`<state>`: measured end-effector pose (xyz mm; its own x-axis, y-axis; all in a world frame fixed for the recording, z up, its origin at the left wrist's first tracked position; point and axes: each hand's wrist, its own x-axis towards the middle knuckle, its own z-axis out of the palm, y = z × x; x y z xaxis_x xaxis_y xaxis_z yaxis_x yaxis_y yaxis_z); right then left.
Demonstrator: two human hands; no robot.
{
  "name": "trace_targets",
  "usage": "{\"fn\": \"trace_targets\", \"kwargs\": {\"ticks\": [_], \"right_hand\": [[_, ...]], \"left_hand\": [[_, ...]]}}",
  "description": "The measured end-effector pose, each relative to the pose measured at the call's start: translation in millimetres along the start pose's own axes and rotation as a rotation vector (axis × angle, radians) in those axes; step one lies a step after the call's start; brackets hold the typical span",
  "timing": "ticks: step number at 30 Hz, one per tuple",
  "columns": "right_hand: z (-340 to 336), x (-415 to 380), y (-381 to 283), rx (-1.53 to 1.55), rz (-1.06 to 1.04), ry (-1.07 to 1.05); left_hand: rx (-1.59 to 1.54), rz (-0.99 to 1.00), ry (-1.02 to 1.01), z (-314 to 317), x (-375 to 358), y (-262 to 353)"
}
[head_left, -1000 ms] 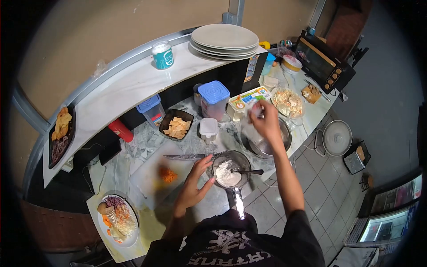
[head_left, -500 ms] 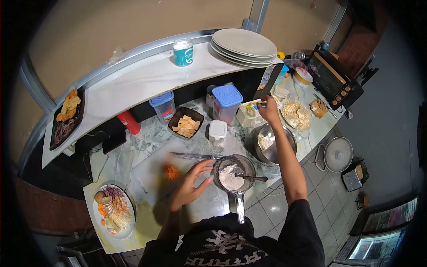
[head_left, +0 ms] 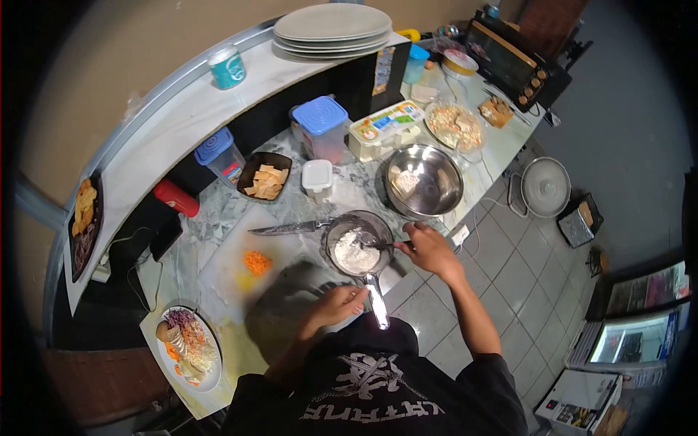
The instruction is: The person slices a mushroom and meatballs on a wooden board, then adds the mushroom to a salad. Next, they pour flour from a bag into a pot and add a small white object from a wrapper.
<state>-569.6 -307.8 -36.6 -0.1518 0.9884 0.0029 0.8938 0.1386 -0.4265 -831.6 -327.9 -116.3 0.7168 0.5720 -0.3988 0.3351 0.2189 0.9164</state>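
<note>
You are holding the small pan by its handle and reaching for the spoon in it.

Your left hand (head_left: 340, 304) is closing around the pan handle (head_left: 376, 309) at 6 o'clock; your right hand (head_left: 429, 248) is touching the spoon (head_left: 384, 245) at 3 o'clock of the pan (head_left: 358, 243), though whether the fingers are pinching it is unclear. White flour-like powder is lying unmixed inside. The steel bowl (head_left: 424, 182) is sitting at 1 o'clock, the knife (head_left: 287, 228) at 9.

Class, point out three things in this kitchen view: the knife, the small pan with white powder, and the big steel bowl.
knife (head_left: 287, 228), head view, on the blade.
small pan (head_left: 376, 303), head view, on the bright handle.
steel bowl (head_left: 436, 190), head view, on the bare inner wall.
</note>
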Motion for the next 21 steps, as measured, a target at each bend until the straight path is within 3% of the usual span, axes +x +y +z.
{"fn": "trace_targets", "kwargs": {"ticks": [1,6,8,10,12,14,15,18,21], "right_hand": [[8,-2,-4,0.004,0.114,-0.046],[34,-3,-11,-0.051,0.239,-0.087],[45,-4,-11,-0.014,0.199,0.038],[44,-8,-12,0.049,0.166,0.127],[28,-13,-22,0.107,0.131,0.216],[8,-19,-34,0.195,0.082,0.280],[9,-21,-35,0.232,0.030,0.379],[18,-28,-29,0.175,-0.080,0.395],[18,-34,-33,0.256,0.020,0.399]], "left_hand": [[-0.012,-0.054,-0.047,8,2,1],[-0.314,-0.190,-0.022,41,18,-3],[-1.012,-0.168,-0.073,48,20,-4],[-1.157,-0.179,-0.010,53,21,-10],[-1.082,-0.045,0.034,48,20,-11],[-0.850,-0.128,0.280,44,12,7],[-0.748,-0.145,0.313,39,9,9],[-0.549,-0.115,0.340,27,2,4],[-0.010,0.180,0.462,20,4,-29]]}}
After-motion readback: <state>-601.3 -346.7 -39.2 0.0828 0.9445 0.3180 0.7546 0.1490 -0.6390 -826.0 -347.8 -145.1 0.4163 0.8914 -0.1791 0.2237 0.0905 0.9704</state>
